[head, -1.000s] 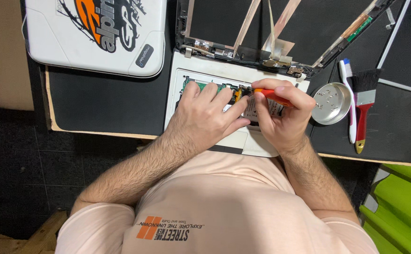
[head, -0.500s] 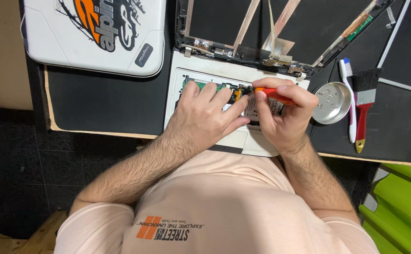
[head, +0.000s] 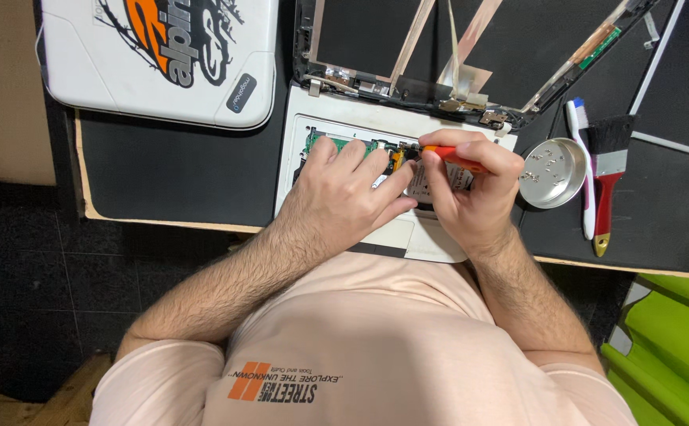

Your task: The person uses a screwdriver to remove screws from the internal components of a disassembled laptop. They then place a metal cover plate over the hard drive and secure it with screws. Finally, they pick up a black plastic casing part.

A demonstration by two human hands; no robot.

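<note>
Nothing has shifted over the last second: my right hand (head: 470, 193) keeps its closed grip on the orange-handled screwdriver (head: 453, 157), tip down in the opened white laptop base (head: 360, 118), so the same screw looks to be in work. My left hand (head: 344, 197) stays pressed flat, fingers spread, on the exposed green circuit board (head: 330, 142) inside that base. The small metal dish (head: 551, 172) of screws sits just right of the base, with a toothbrush (head: 579, 166) and red-handled brush (head: 608, 177) beyond it.
</note>
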